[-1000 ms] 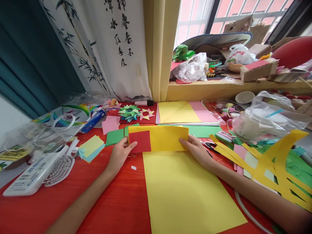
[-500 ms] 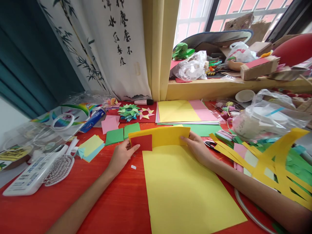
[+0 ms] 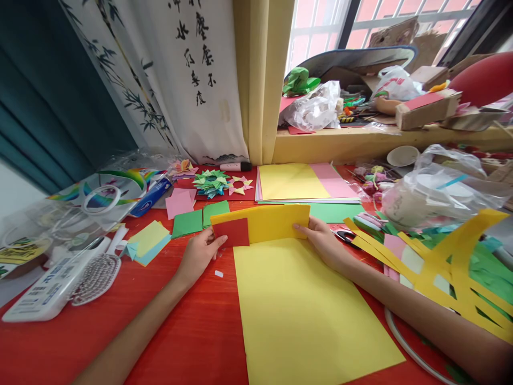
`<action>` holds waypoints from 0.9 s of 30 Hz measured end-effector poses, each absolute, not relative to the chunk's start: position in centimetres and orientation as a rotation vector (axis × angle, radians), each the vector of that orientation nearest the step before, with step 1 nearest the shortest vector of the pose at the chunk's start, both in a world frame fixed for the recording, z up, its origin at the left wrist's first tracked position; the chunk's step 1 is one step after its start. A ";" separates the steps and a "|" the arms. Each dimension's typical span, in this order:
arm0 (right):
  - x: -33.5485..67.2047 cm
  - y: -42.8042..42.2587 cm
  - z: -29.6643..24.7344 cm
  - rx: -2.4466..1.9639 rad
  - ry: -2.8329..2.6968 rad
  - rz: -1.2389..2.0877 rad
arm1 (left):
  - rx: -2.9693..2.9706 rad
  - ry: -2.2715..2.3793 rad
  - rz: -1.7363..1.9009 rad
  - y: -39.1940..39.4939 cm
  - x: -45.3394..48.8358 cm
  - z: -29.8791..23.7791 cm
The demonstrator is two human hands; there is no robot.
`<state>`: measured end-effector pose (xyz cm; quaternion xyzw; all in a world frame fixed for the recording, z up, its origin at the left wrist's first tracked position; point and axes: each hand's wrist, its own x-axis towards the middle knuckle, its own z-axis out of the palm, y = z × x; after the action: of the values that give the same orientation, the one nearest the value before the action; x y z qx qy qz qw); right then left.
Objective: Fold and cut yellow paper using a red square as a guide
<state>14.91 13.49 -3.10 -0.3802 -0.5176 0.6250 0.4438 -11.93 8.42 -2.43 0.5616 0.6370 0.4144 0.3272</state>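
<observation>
My left hand [image 3: 201, 251] pinches a small red paper square [image 3: 232, 233] against the left end of a folded yellow paper strip [image 3: 272, 222]. The strip's right end is held between the thumb and fingers of my right hand [image 3: 320, 238]. Both papers are raised upright at the far edge of a large pale yellow sheet [image 3: 308, 310], which lies flat on the red table [image 3: 176, 331]. Behind the strip sit two green paper squares [image 3: 187, 223]. A tiny white scrap [image 3: 218, 274] rests beside the sheet.
To the left are a white bottle [image 3: 56, 289], a hairbrush [image 3: 98, 275] and yellow and blue squares [image 3: 148, 240]. Folded paper stars [image 3: 211, 183] and stacked coloured sheets [image 3: 294, 182] lie at the back. Yellow cut-outs [image 3: 444, 262], scissors [image 3: 345, 236] and a plastic bag [image 3: 436, 187] crowd the right.
The yellow strip has shifted slightly, its top edge now looking more even and closed together. Both hands keep their hold on the papers. The whole view has moved a little.
</observation>
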 end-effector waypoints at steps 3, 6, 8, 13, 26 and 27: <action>14.9 13.4 -2.9 -0.940 -1.261 1.583 | 1.366 1.589 1.139 8.3 -11.9 -1.6; 15.0 13.5 -2.5 -0.908 -1.175 1.703 | 1.289 1.528 1.164 8.0 -11.8 -0.7; 15.2 13.7 -2.2 -0.867 -1.073 1.762 | 1.252 1.519 1.162 7.8 -11.6 -0.3; 15.9 13.8 -1.5 -0.766 -1.042 1.847 | 1.080 1.422 1.200 7.1 -10.6 -0.1; 13.1 9.7 -2.1 -1.050 -1.406 1.954 | 1.055 1.383 1.081 5.5 -7.6 -1.1; 13.1 9.7 -2.1 -1.050 -1.390 1.952 | 1.057 1.389 1.076 5.5 -7.6 -1.2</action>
<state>13.08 9.69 -2.15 -0.3874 -0.5132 0.7204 0.2598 -7.57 5.52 -1.22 0.4406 0.5791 0.4485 0.5190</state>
